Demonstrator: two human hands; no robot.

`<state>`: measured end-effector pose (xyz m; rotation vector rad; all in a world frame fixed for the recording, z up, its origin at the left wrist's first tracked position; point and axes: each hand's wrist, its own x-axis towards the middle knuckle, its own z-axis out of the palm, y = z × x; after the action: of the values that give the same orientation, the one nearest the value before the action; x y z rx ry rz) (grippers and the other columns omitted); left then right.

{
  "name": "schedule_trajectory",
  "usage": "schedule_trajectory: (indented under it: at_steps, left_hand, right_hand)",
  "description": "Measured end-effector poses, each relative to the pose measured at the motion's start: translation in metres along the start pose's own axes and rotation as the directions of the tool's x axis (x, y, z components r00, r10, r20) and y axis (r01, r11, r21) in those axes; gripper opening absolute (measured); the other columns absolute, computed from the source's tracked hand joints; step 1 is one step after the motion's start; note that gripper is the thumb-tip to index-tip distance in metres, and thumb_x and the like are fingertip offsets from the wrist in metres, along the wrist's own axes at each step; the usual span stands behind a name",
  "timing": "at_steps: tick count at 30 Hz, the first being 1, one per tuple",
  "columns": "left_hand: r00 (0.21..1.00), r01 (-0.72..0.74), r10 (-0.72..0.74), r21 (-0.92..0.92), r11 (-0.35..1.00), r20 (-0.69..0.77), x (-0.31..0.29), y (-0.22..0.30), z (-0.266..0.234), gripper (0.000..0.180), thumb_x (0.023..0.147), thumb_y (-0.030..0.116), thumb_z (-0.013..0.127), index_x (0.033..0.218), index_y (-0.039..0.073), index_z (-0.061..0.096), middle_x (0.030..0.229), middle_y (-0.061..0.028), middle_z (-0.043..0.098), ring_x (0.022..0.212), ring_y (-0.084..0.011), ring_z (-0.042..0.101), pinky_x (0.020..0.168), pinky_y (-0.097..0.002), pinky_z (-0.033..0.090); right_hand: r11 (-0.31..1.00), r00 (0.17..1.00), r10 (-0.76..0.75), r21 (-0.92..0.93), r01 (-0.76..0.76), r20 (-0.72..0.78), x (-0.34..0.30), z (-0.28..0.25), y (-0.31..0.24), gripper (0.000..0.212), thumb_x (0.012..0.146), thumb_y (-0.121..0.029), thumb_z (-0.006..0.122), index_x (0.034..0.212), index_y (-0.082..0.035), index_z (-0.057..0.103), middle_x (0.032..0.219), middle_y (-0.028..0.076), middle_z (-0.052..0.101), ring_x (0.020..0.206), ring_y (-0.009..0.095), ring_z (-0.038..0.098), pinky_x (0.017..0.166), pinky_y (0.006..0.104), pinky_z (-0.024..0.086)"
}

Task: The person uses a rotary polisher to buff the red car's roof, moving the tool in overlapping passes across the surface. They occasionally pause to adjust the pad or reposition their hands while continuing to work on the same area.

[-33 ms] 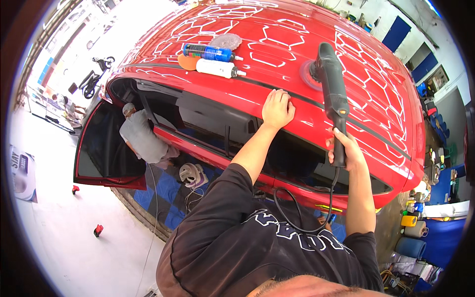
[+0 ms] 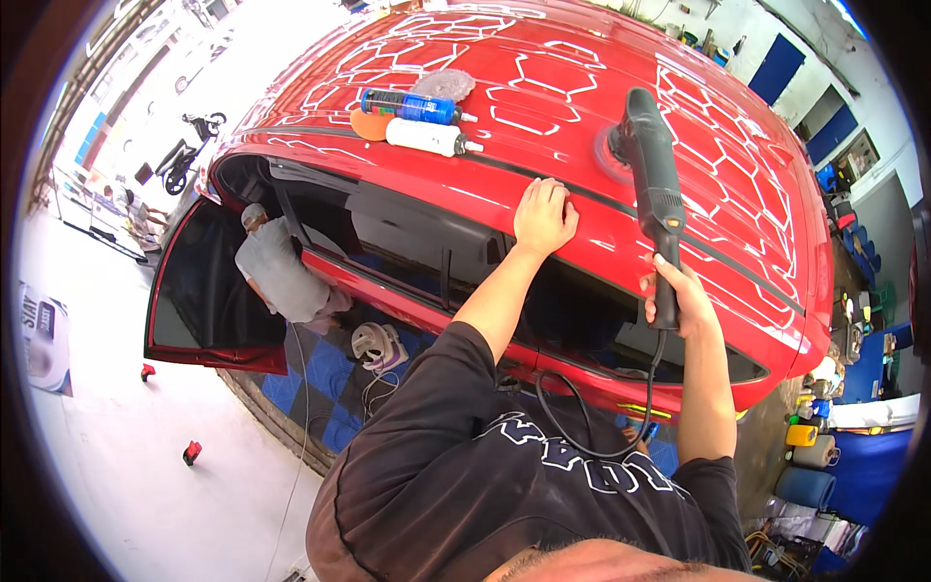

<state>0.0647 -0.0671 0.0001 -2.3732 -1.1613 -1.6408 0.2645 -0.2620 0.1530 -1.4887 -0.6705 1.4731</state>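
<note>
My right hand [image 2: 685,297] is wrapped round the rear handle of a black corded polisher [image 2: 656,165]. The tool's round pad [image 2: 611,153] rests on the glossy roof of a red car [image 2: 572,218]. My left hand [image 2: 544,215] lies on the roof's near edge by the dark trim strip, fingers flat and holding nothing. To its left on the roof, a blue bottle [image 2: 412,106] and a white bottle [image 2: 424,137] lie on their sides. An orange pad [image 2: 369,124] shows partly behind them, with a grey fluffy pad [image 2: 444,85] beyond.
The polisher's cord [image 2: 593,452] loops down across my shirt. At left a person in grey [image 2: 282,269] leans in by the open car door [image 2: 208,291]. A pale machine [image 2: 378,345] with hoses sits on blue and dark floor tiles. Containers [image 2: 803,435] line the right side.
The polisher's head has shifted very slightly to the right and toward me. My left hand stays in place on the roof edge.
</note>
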Motion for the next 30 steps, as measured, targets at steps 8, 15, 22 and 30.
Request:
schedule_trajectory:
  at_steps: [8, 15, 22, 30]
  left_hand:
    - [0.952, 0.303, -0.305, -0.057, 0.951, -0.017, 0.02, 0.032, 0.017, 0.034, 0.094, 0.034, 0.074, 0.101, 0.002, 0.063, 0.106, -0.0191, 0.06, 0.114, -0.0397, 0.058, 0.111, -0.0513, 0.044]
    - [0.563, 0.819, -0.398, -0.554, 0.149, 0.724, 0.033, 0.137, 0.051, 0.066, 0.102, 0.061, 0.062, 0.114, -0.004, 0.064, 0.106, -0.0116, 0.07, 0.095, -0.0185, 0.067, 0.084, -0.0344, 0.054]
    - [0.504, 0.794, -0.112, -0.511, -0.329, 0.856, 0.06, 0.168, 0.051, 0.043, 0.099, 0.038, 0.075, 0.121, 0.005, 0.06, 0.096, -0.0056, 0.069, 0.087, -0.0152, 0.07, 0.072, -0.0331, 0.061]
    - [0.758, 0.648, -0.002, -0.753, -0.113, 0.653, 0.015, 0.226, -0.02, 0.078, 0.09, 0.026, 0.085, 0.147, 0.0, 0.039, 0.134, -0.0127, 0.057, 0.129, -0.0209, 0.054, 0.113, -0.0424, 0.045]
  right_hand:
    - [0.999, 0.999, -0.048, 0.0, 0.048, -0.018, 0.004, -0.011, 0.009, 0.037, 0.094, -0.021, 0.074, 0.121, -0.005, 0.054, 0.079, 0.009, 0.063, 0.051, 0.019, 0.061, 0.047, 0.0351, 0.053]
    - [0.999, 0.999, -0.05, -0.011, 0.05, -0.007, 0.003, -0.023, 0.025, 0.044, 0.088, -0.011, 0.071, 0.126, -0.004, 0.049, 0.075, 0.01, 0.063, 0.051, 0.022, 0.062, 0.048, 0.0376, 0.055]
    - [0.975, 0.979, -0.194, -0.121, 0.185, -0.067, -0.001, -0.037, 0.045, 0.031, 0.092, -0.012, 0.07, 0.112, 0.0, 0.048, 0.074, 0.009, 0.063, 0.047, 0.021, 0.063, 0.041, 0.0368, 0.054]
    - [0.705, 0.702, -0.703, -0.245, 0.666, -0.113, -0.054, -0.102, 0.054, 0.092, 0.093, -0.06, 0.075, 0.155, 0.001, 0.042, 0.123, 0.013, 0.065, 0.108, 0.018, 0.065, 0.087, 0.0349, 0.056]
